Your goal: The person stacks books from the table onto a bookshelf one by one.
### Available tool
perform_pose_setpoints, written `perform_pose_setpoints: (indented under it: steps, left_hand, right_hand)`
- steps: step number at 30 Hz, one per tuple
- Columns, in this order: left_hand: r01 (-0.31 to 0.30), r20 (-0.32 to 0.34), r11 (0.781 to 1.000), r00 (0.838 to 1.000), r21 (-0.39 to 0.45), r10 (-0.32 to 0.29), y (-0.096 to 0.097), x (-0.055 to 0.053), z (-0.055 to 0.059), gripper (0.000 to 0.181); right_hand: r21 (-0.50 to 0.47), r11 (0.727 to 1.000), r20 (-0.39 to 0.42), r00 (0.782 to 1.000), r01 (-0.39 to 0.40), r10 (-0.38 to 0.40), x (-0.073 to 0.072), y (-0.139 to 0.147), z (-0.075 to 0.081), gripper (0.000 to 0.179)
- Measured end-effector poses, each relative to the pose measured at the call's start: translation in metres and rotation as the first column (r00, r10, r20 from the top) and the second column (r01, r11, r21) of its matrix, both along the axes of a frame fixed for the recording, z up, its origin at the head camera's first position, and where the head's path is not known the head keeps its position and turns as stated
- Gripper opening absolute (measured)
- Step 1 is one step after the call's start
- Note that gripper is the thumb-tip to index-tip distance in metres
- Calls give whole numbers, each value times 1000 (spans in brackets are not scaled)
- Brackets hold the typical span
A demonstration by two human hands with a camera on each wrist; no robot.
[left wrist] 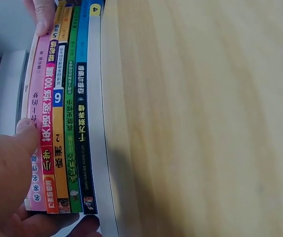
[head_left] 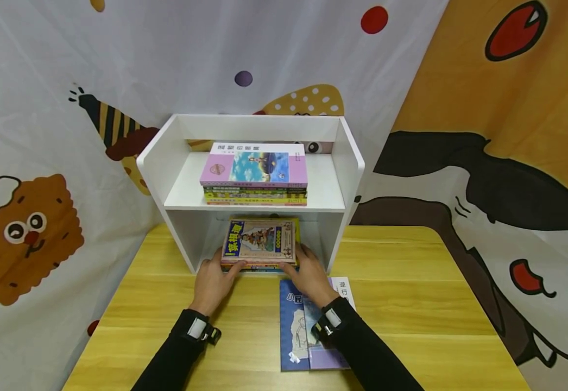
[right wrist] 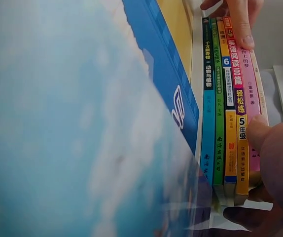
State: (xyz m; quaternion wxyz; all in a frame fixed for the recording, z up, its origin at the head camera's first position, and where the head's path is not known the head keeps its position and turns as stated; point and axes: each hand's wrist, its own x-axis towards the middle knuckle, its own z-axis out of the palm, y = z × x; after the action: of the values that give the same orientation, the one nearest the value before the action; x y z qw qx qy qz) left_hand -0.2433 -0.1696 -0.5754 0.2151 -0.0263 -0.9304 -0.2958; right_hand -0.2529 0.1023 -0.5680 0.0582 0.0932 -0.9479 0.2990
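Note:
A stack of books (head_left: 259,239) lies flat in the lower compartment of a small white bookshelf (head_left: 178,190), with a beige-covered book on top. My left hand (head_left: 213,282) grips its left end, thumb on the spines and other fingers around the side. At the right end, my right hand (head_left: 309,277) holds the stack in the same manner. In the left wrist view the spines (left wrist: 60,118) are pink, orange, green and dark blue. The right wrist view shows the same spines (right wrist: 230,98) with the right thumb pressing the pink one.
On the upper shelf lies another stack of books (head_left: 257,168), a pink-and-blue cover on top. A blue book (head_left: 291,326) and a purple-edged book (head_left: 325,358) overlap on the wooden table (head_left: 411,309), partly under my right forearm. A printed cloth (head_left: 166,65) hangs behind.

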Motion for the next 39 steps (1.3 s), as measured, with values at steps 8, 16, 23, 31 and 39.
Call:
perform_pose_setpoints:
  steps: [8, 16, 23, 31, 39]
  left_hand:
    - [8, -12, 1000, 1000, -6, -8, 0, 0, 3, 65]
    - [-4, -18, 1000, 1000, -2, 4, 1, 4, 5, 77]
    - [-34, -115, 999, 993, 29, 37, 2, 11, 16, 81]
    - [134, -54, 943, 991, 305, -123, 25, 32, 44, 56]
    - [221, 110, 928, 958, 301, -264, 50, 55, 57, 65]
  right_hand:
    - [1, 1000, -9, 1000, 5, -5, -3, -1, -2, 80]
    - [-15, 1000, -20, 1000, -6, 6, 2, 1, 1, 77]
    - [-12, 1000, -7, 1000, -14, 14, 17, 9, 20, 73]
    - [-44, 992, -106, 988, -120, 115, 44, 27, 48, 54]
    - [-30, 997, -153, 986, -72, 67, 69, 51, 64, 40]
